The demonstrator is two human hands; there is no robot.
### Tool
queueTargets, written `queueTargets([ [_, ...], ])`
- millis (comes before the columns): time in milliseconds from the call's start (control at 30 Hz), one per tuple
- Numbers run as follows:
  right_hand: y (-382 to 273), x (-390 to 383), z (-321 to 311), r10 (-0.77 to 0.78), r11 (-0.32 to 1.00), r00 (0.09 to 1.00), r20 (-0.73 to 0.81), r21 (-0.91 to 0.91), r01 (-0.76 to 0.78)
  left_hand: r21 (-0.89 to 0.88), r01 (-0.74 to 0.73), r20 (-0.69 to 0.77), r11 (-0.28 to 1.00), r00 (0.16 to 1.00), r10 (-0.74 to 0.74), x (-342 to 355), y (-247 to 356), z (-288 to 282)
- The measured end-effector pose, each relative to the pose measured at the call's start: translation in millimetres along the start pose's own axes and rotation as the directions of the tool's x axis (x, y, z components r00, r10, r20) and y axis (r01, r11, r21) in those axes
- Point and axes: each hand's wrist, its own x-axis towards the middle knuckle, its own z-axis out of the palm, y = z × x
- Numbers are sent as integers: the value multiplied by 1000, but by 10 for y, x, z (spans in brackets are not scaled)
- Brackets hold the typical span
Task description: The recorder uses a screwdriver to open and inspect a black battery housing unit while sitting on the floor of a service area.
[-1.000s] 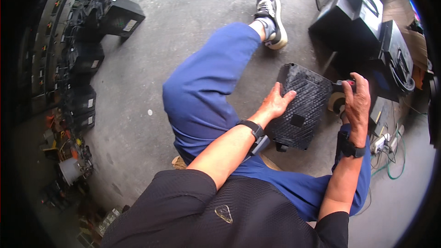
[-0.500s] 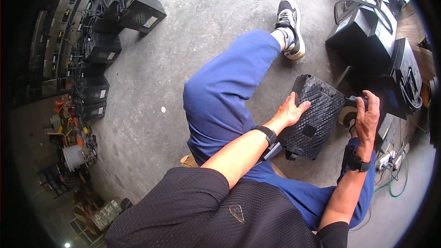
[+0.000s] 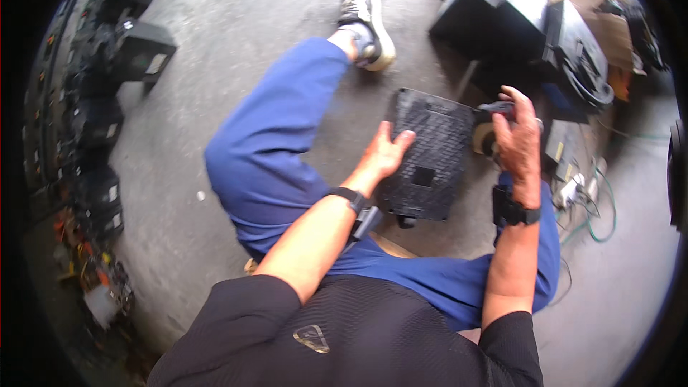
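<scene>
A black, ribbed plastic box (image 3: 433, 145) with a small dark square on its face stands between my legs. My left hand (image 3: 385, 152) grips its left edge, thumb on the ribbed face and the other fingers mostly hidden round the side. At the box's upper right corner, my right hand (image 3: 520, 132) is closed on a dark, short-handled tool (image 3: 496, 107). The tool points left toward that corner; blur hides its exact kind and whether its tip touches the box.
Large black units with cables (image 3: 494, 11) stand at the far right, near cardboard (image 3: 608, 41). A power strip (image 3: 573, 190) and green cord (image 3: 613, 208) lie right of my leg. Several black boxes (image 3: 143, 50) line the left side, with clutter (image 3: 100, 294) below.
The whole view has shifted, so the scene sits further left and higher. My left hand stays on the box's left edge, and my right hand stays with the tool at its upper right corner.
</scene>
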Motion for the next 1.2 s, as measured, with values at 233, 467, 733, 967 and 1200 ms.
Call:
queueTargets([
  [233, 12, -17, -21, 11, 993, 1000, -3, -114, -11, 51, -39, 13, 998, 999, 39, 85, -177, -18],
  [467, 76, -35, -16, 37, 999, 999, -6, 39, -37, 35, -74, 26, 997, 997, 73, 186, -289, 21],
  [733, 21, -41, 41, 5, 999, 999, -35, 40, -3, 24, -127, 37, 992, 991, 126, 248, -383, 37],
  [967, 33, -62, 80, -25, 1000, 998, -59, -1, 25, 55, -101, 27, 993, 995, 100, 176, -284, 26],
  [1200, 7, -35, 54, -55, 996, 997, -58, 66, 59, 51, -109, 40, 993, 993, 107, 252, -384, 20],
])
